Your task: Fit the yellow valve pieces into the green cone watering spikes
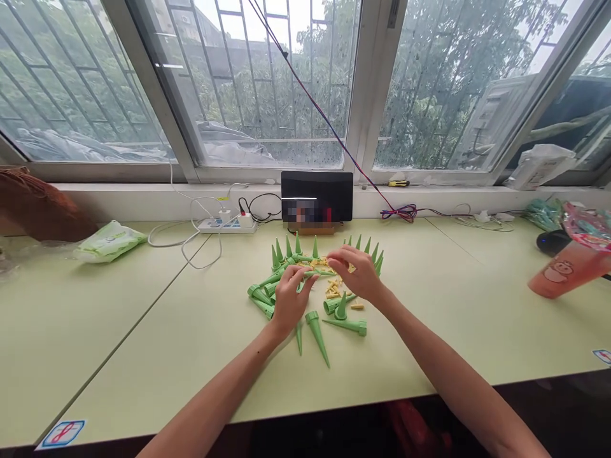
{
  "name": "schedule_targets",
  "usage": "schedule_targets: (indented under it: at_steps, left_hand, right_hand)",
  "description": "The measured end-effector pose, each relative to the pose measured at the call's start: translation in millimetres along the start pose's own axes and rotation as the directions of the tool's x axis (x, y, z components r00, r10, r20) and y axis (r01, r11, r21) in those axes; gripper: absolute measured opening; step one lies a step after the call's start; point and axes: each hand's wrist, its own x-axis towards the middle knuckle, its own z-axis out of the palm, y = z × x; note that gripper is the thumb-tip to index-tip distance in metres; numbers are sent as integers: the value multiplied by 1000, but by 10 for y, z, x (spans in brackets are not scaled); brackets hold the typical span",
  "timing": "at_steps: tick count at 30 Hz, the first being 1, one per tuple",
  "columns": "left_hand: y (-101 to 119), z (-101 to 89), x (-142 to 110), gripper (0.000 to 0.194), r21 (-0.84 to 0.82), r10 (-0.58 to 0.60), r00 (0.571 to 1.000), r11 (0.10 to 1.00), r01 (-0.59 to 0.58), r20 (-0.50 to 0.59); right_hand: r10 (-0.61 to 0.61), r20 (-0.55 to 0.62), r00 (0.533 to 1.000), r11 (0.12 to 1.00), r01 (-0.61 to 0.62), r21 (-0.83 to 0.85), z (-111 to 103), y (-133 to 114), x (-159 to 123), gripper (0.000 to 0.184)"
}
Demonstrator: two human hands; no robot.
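Observation:
My left hand (291,296) pinches a green plastic spike (324,273) that lies sideways, its thin tip toward the right. Across from it, my right hand (357,272) has thumb and fingers pressed together above the pile; what is between them, if anything, is too small to make out. Below the hands lie small yellow pegs (333,289), partly covered by the fingers. More green spikes stand upright in an arc behind, such as one spike (315,248), and others lie loose around my left hand. Nearest me, a capped green spike (317,336) points toward the table's front edge.
A dark tablet (317,196) leans at the back against the sill. To its left sit a power strip (228,224) with looping cables and a green-white packet (111,242). A pink drink cup (566,270) stands tilted at the right, near plastic bags (592,222).

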Motion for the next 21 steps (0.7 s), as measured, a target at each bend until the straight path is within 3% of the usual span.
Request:
schedule_targets:
  at_steps: [4, 6, 11, 16, 21]
  left_hand:
    - [7, -25, -3, 9, 31, 30, 999, 999, -29, -20]
    - [5, -37, -5, 11, 46, 50, 998, 998, -48, -34]
    - [2, -48, -4, 12, 64, 109, 991, 992, -104, -72]
    - [27, -43, 6, 11, 85, 101, 992, 992, -94, -79]
    - [72, -32, 14, 16, 54, 73, 996, 996, -71, -47]
  right_hand:
    - [-115, 259, 959, 988, 137, -67, 15, -242, 146, 19]
    - [-125, 324, 938, 978, 172, -120, 67, -290, 173, 19]
    - [-92, 273, 958, 954, 163, -252, 166, -292, 164, 20]
    - [-104, 288, 952, 957, 174, -230, 167, -320, 143, 21]
    - [-8, 122, 993, 990, 25, -138, -17, -301, 167, 21]
